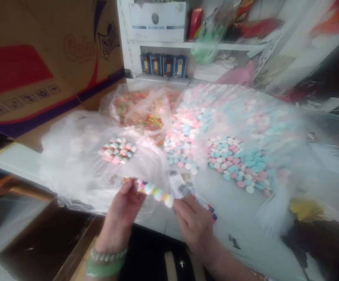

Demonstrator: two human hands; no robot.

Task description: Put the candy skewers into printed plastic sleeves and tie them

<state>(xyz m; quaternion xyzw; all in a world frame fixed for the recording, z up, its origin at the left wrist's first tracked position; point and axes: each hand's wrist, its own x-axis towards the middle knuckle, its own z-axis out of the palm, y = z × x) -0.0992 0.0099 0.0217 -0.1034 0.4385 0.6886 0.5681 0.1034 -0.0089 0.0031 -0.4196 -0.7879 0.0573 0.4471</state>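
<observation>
Between my two hands is a marshmallow skewer [157,192], a row of white, blue, yellow and green pieces held at a slight tilt; its stick is hidden. My left hand [127,201] pinches its left end, where a printed wrapper or label shows by the fingers. At the other end, the closed fingers of my right hand [194,220] meet the last white piece. Just beyond the left hand, similar marshmallow rows [118,151] lie on a clear plastic bag [78,156]. Loose pink, white and blue marshmallows [236,164] spread from a large bag to the right.
Behind stands a bag of red, orange and green candies [140,109]. A large cardboard box [40,58] rises at the left, and a white shelf [163,43] holds boxes at the back. Printed cards [184,185] lie on the white table [228,214]. An open carton [40,238] sits below left.
</observation>
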